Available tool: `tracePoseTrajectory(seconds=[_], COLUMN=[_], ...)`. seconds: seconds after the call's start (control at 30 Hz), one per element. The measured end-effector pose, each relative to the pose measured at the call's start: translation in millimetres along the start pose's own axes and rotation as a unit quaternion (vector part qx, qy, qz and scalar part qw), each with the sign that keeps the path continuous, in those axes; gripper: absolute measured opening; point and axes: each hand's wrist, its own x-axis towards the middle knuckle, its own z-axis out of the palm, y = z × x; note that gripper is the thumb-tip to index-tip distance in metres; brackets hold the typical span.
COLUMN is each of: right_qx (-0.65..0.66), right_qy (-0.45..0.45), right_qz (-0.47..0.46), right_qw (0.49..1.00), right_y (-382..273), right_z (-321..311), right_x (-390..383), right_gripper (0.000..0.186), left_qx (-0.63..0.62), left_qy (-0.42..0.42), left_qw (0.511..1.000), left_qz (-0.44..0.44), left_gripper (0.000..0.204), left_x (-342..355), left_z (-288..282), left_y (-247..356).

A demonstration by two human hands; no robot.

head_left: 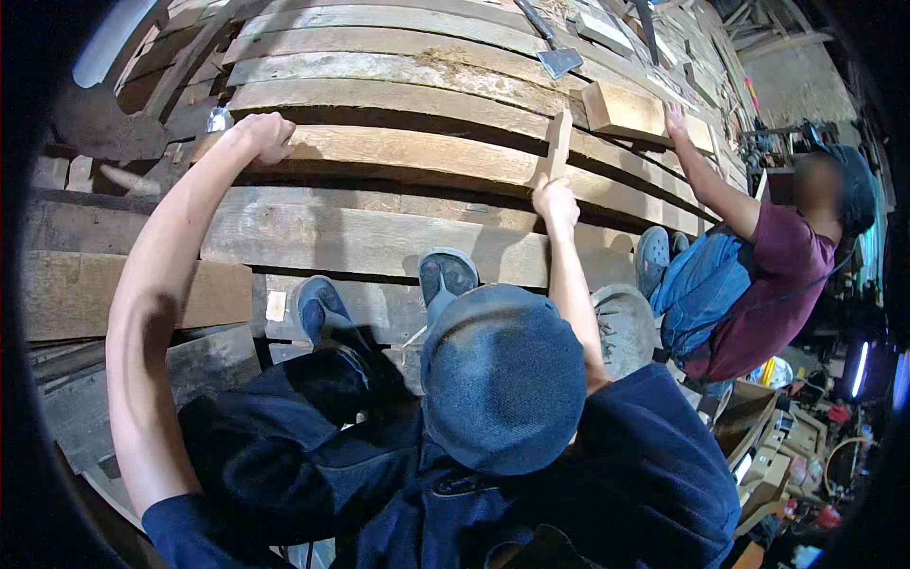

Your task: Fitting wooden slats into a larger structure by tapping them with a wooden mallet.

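My left hand [265,138] is closed near the left end of a long, pale wooden beam [408,154]. Whatever its fingers hold, if anything, is hidden. To the right, my right hand [556,203] grips the lower end of a flat wooden stick [560,142], which points away from me across the beam. The beam lies crosswise in front of my feet, with dark gaps along its sides. Just beyond the stick's tip, on the right, rests a thick block of wood [630,112].
A co-worker [768,247] in a maroon shirt crouches at right, one hand on the thick block. A hatchet-like tool [559,63] lies on the far planks. My sandalled feet [445,272] stand on boards near a grey basin [623,332]. Boxes and clutter fill the lower right.
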Motion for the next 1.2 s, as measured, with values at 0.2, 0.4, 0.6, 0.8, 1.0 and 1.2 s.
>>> tracePoseTrajectory(seconds=[0.2,0.4,0.6,0.8,1.0,1.2], right_qx=[-0.051,0.027,-0.083,0.018,-0.001,-0.032], right_qy=[-0.112,0.014,-0.092,-0.040,-0.070,-0.081], right_qz=[-0.186,0.013,-0.168,-0.022,-0.128,-0.123], right_qw=[0.975,0.999,0.978,0.999,0.989,0.989], right_y=[-80.8,-23.7,-61.9,-58.5,-31.1,-66.3], right_z=[-14.6,9.4,-16.4,10.2,-26.6,0.5], right_x=[-73.4,-2.2,-50.8,-30.0,-5.0,-30.5], right_gripper=[0.051,0.053,0.053,0.051,0.049,0.048], left_qx=[0.017,-0.003,0.018,0.007,-0.014,0.014], left_qy=[-0.019,0.004,-0.008,-0.032,-0.002,-0.033], left_qw=[1.000,1.000,1.000,0.999,1.000,0.999], left_qz=[-0.002,0.014,0.006,-0.011,0.007,-0.009], left_gripper=[0.032,0.032,0.032,0.031,0.034,0.034], left_x=[-15.0,-2.0,-15.2,-7.4,-7.6,-13.2], left_z=[18.6,8.2,19.3,14.7,10.2,17.9], left_y=[-26.4,-7.2,-23.7,-14.5,-10.1,-23.0])
